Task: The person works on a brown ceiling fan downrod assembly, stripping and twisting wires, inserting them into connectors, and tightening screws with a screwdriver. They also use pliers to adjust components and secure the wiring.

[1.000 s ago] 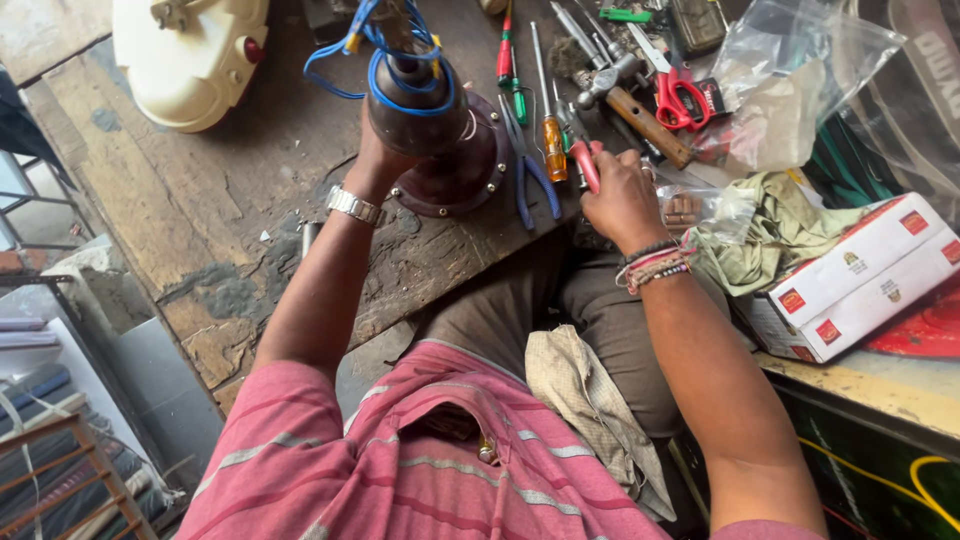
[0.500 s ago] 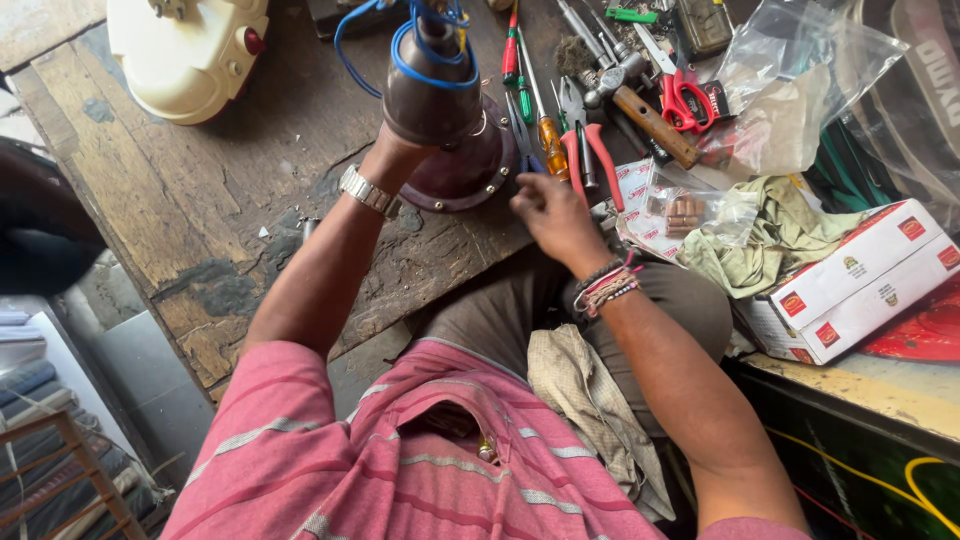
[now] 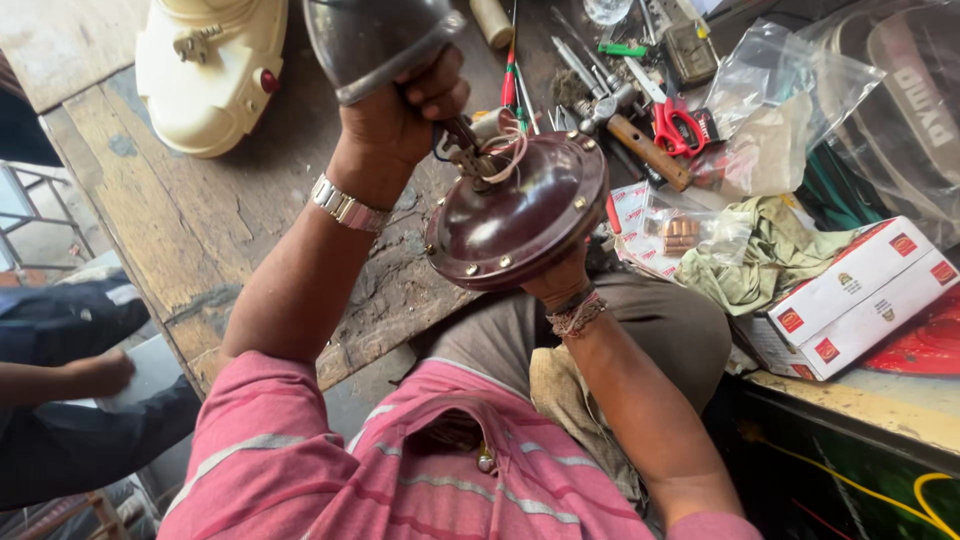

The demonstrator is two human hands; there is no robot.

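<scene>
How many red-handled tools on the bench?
2 clear: red-handled scissors right of the wooden-handled hammer, and a red-and-green screwdriver behind the dark red motor housing. More may hide behind the housing.

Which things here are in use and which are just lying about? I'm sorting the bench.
In hand:
left hand grips the grey cover
right hand supports the maroon motor

Lying about:
scissors
hammer
cream casing
white box
green cloth

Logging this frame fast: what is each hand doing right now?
Left hand: closed around the grey metal cover.
Right hand: under the maroon motor housing, supporting it; grip mostly hidden.
</scene>
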